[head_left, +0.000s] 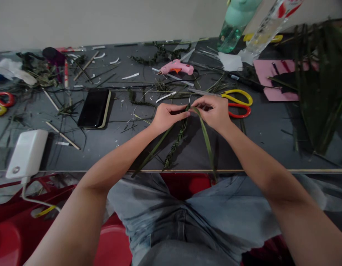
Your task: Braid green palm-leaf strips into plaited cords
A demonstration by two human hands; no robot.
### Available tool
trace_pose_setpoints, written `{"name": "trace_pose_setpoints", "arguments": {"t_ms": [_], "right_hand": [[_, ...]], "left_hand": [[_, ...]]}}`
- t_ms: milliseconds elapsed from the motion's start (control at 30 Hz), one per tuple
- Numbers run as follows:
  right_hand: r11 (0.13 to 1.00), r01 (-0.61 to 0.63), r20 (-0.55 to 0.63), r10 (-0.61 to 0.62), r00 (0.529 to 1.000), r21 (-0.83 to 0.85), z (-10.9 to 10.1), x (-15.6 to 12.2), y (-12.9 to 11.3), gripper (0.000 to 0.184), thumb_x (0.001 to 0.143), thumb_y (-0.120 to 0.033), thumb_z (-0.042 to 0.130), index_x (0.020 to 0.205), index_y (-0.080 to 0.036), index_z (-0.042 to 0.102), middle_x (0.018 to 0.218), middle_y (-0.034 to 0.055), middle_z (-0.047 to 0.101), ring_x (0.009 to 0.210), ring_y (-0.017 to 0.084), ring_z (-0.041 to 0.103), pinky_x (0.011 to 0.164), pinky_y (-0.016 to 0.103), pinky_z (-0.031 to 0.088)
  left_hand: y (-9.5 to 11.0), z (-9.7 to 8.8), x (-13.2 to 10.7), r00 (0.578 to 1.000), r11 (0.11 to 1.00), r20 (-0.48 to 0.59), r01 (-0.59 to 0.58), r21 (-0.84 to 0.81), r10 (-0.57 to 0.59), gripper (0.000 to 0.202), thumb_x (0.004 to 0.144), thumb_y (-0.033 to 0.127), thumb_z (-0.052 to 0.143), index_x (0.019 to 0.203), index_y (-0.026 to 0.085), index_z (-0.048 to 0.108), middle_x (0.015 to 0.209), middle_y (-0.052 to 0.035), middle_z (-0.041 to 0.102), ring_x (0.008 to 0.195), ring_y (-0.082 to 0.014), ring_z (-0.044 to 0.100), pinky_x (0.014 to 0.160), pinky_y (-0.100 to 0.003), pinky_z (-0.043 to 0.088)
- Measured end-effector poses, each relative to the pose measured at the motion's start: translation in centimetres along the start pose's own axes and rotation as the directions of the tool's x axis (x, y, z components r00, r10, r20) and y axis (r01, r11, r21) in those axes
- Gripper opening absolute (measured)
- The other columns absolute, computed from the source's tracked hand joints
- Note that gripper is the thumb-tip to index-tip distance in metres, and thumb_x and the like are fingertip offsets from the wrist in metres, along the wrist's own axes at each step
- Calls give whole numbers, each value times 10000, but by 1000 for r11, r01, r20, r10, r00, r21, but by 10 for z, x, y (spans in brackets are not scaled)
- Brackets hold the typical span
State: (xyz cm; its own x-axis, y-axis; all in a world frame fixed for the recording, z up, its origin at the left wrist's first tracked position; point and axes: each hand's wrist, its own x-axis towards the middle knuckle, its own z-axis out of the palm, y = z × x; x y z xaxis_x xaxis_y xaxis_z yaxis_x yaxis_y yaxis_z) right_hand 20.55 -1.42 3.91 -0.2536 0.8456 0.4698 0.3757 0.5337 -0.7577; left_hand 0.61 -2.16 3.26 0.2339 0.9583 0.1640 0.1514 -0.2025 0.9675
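Observation:
A braided strand of green leaf strips [176,145] hangs from between my hands toward the table's front edge. My left hand [168,117] is closed, thumb and fingers pinching the upper end of the braid. On the other side my right hand [212,111] pinches a long loose leaf strip [205,133], which droops over the table edge. Another loose strip [155,150] slants down to the left from under my left hand. Just beyond my right hand lie scissors [239,98] with one yellow and one red handle loop.
A pink glue gun [176,68] lies behind my hands. To the left are a black phone [94,108] and a white power bank [28,153] with a cable. A green bottle [234,27], a clear bottle [266,29] and large leaves [320,85] occupy the right. Leaf scraps litter the dark table [126,147].

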Motion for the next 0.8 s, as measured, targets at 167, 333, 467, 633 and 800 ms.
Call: {"name": "trace_pose_setpoints", "arguments": {"t_ms": [167, 333, 467, 633, 800], "right_hand": [[992, -85, -34, 89, 995, 98, 4, 1, 0, 368, 713, -561, 825, 724, -199, 759, 681, 32, 703, 584, 138, 555, 581, 299, 450], [976, -129, 38, 125, 991, 176, 9, -2, -2, 409, 733, -600, 791, 774, -193, 783, 687, 36, 705, 563, 120, 520, 514, 272, 397], [975, -135, 13, 135, 991, 174, 13, -3, -7, 482, 611, -643, 853, 693, -179, 754, 603, 19, 643, 509, 91, 448, 472, 259, 337], [847, -316, 89, 308, 947, 428, 9, 0, -10, 763, 668, -920, 550, 535, -175, 647, 438, 14, 500, 398, 75, 396, 377, 242, 238], [737, -522, 305, 426, 852, 428, 18, -3, -18, 810, 698, -942, 473, 593, -162, 662, 436, 18, 520, 356, 64, 396, 343, 222, 222]], "left_hand": [[1, 1, -1, 995, 994, -26, -92, 65, 94, 195, 742, 276, 793, 930, 231, 822, 886, -37, 808, 755, -148, 706, 736, -278, 555], [2, 6, -7, 990, 991, -123, -58, 123, 73, 160, 806, 268, 740, 948, 257, 814, 915, -23, 805, 813, -164, 707, 807, -308, 549], [6, 8, -10, 971, 979, -210, -68, 195, 110, 173, 803, 247, 750, 963, 235, 815, 916, -30, 797, 845, -177, 708, 800, -298, 534], [9, 7, -9, 949, 942, -254, -99, 320, 186, 195, 824, 240, 700, 975, 191, 813, 834, -27, 789, 740, -138, 684, 730, -260, 529], [3, 8, -9, 939, 925, -257, -127, 358, 229, 203, 836, 238, 684, 988, 179, 805, 895, -51, 804, 775, -137, 719, 739, -251, 561]]}}
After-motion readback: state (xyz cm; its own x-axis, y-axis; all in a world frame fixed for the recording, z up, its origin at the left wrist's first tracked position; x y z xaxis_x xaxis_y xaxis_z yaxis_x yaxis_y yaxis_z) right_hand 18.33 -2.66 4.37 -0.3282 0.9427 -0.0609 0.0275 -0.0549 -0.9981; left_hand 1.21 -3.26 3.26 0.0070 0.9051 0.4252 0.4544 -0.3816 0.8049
